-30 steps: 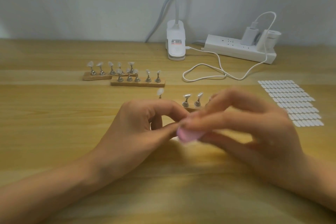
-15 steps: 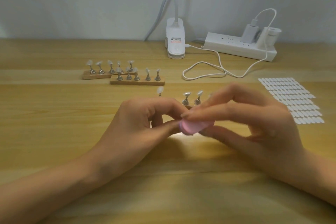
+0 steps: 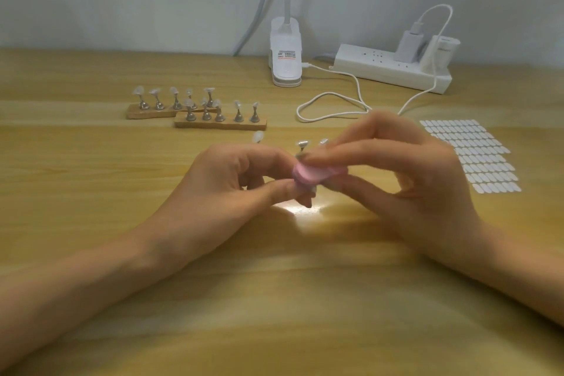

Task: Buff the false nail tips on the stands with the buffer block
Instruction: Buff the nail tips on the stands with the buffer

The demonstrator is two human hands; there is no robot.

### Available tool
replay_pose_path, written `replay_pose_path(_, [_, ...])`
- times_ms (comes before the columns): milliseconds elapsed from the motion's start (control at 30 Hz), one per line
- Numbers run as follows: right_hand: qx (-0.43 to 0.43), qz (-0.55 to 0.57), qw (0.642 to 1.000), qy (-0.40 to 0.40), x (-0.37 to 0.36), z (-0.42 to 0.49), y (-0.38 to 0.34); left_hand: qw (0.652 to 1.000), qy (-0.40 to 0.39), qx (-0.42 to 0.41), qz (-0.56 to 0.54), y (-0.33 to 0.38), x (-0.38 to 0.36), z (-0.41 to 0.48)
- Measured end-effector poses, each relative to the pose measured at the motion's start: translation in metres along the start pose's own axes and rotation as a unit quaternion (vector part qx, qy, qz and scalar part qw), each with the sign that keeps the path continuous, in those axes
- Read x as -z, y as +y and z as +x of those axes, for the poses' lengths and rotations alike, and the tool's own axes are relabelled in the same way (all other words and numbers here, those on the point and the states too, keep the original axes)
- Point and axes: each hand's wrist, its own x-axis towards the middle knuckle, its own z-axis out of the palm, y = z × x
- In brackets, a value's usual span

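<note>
The pink buffer block (image 3: 308, 175) sits between the two hands, held above the bench (image 3: 91, 192) and blurred. The right hand (image 3: 406, 180) grasps it, forefinger laid along its top and thumb underneath. The left hand (image 3: 232, 189) is curled just beside it, thumb tip touching the block's near left end. Whether its fingers pinch a nail tip under the block I cannot tell, as that spot is hidden.

Just behind the hands three nail tip pegs (image 3: 302, 145) show above the knuckles, their base covered. Farther back on the left lie two wooden stands (image 3: 219, 124), one overlapping the other, each carrying a row of tips on metal pegs.

To the right is a sheet of white tabs (image 3: 470, 156). At the far edge are a lamp clamp (image 3: 286, 55), a power strip (image 3: 390, 69) and a looped white cable (image 3: 335, 107).
</note>
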Motion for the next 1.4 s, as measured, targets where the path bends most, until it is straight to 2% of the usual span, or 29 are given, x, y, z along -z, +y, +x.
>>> replay_pose_path(267, [-0.036,0.024,0.998,0.034,0.0035,-0.0001,0.0043,1.000,-0.007,-0.004,-0.012,-0.0028,-0.0016,-0.0002])
replay_pose_path(400, [0.014,0.012,1.000,-0.007,-0.0003,-0.0016,-0.0007,1.000,-0.013,-0.012,-0.019,-0.0020,-0.0006,-0.0012])
replay_pose_path(733, [-0.051,0.022,0.997,0.045,0.0071,-0.0020,0.0090,1.000,0.000,-0.008,0.001,0.0001,-0.0009,-0.0041])
replay_pose_path(867, [-0.022,0.032,0.999,0.008,0.0041,-0.0015,0.0045,0.999,0.006,-0.044,0.031,-0.0006,-0.0007,-0.0048])
replay_pose_path(1033, [0.000,0.021,1.000,-0.001,0.0054,-0.0016,0.0011,0.993,0.019,-0.075,0.088,0.0027,-0.0014,-0.0069])
replay_pose_path(1267, [0.024,-0.024,0.999,0.001,0.0051,-0.0026,0.0007,0.991,0.026,-0.082,0.103,0.0016,-0.0014,-0.0069])
replay_pose_path(1400, [0.011,-0.007,1.000,0.008,0.0052,-0.0023,0.0007,0.993,0.027,-0.076,0.088,0.0008,-0.0010,-0.0070])
